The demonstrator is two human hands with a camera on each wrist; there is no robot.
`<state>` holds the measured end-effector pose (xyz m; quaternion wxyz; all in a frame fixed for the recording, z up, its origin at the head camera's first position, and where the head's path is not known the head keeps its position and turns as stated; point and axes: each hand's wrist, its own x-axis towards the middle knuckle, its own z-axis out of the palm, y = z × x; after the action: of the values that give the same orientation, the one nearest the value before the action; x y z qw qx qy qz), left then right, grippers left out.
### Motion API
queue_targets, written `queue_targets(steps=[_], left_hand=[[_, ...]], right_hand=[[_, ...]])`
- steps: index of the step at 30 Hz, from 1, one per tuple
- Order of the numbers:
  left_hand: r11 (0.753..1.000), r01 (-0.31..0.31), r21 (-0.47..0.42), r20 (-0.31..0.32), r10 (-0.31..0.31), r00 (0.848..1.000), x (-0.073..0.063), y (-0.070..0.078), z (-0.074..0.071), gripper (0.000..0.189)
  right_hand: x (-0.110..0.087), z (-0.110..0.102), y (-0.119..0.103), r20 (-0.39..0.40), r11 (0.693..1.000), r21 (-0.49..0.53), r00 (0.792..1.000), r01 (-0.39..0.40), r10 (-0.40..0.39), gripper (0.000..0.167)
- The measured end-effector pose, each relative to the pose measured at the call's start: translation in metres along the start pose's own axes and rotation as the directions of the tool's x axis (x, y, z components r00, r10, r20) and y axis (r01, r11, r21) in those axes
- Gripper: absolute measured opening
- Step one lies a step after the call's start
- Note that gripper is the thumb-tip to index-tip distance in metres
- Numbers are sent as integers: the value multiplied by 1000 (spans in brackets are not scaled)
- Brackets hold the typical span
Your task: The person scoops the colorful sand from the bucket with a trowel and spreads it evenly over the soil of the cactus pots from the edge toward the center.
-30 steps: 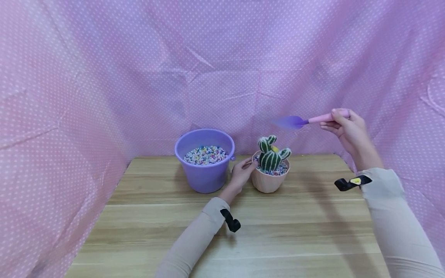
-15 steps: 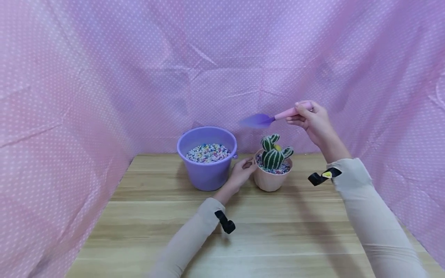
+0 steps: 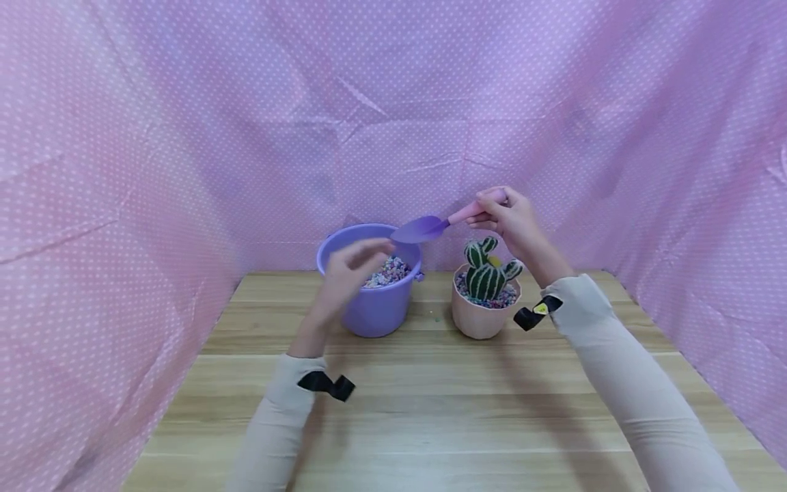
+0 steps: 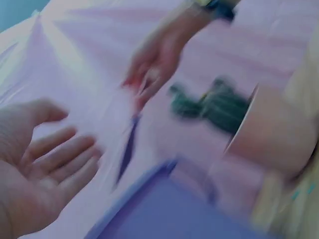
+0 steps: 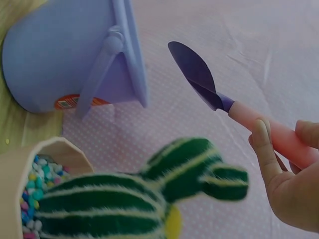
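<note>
My right hand (image 3: 513,217) grips the pink handle of a small garden trowel (image 3: 421,229) with a purple blade. The blade hangs over the right rim of a purple bucket (image 3: 376,314) that holds colourful pebbles (image 3: 393,272). In the right wrist view the blade (image 5: 194,69) bears nothing that I can see. My left hand (image 3: 344,277) hovers in front of the bucket's opening and hides part of the pebbles. Its fingers (image 4: 70,159) are loosely extended in the left wrist view and hold nothing. Below my right hand a striped green cactus (image 3: 487,280) stands in a peach pot (image 3: 479,321).
A wooden table (image 3: 393,410) carries the bucket and the pot, side by side near its back edge. A few tiny pebbles (image 3: 435,316) lie between them. Pink dotted cloth (image 3: 393,137) hangs behind and at both sides.
The trowel has travelled left in my right hand, from right of the cactus to the bucket's rim. My left hand has let go of the pot and moved up and left to the bucket.
</note>
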<state>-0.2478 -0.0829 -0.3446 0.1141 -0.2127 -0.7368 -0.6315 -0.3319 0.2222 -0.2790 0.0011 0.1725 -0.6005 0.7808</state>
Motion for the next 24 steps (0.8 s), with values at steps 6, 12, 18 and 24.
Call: queue_targets(steps=[6, 12, 18, 24], left_hand=[[988, 152, 25, -361, -133, 923, 4, -31, -61, 47], [940, 321, -114, -269, -340, 901, 2, -59, -81, 57], [925, 296, -239, -220, -349, 911, 0, -68, -84, 56], [917, 310, -251, -200, -363, 910, -1, -73, -89, 57]], right_hand=[[6, 19, 13, 3, 995, -97, 1000, 7, -6, 8], [12, 35, 24, 59, 971, -238, 998, 28, -15, 8], [17, 51, 36, 152, 897, -435, 988, 76, -10, 13], [20, 65, 48, 161, 852, -519, 987, 72, 15, 20]])
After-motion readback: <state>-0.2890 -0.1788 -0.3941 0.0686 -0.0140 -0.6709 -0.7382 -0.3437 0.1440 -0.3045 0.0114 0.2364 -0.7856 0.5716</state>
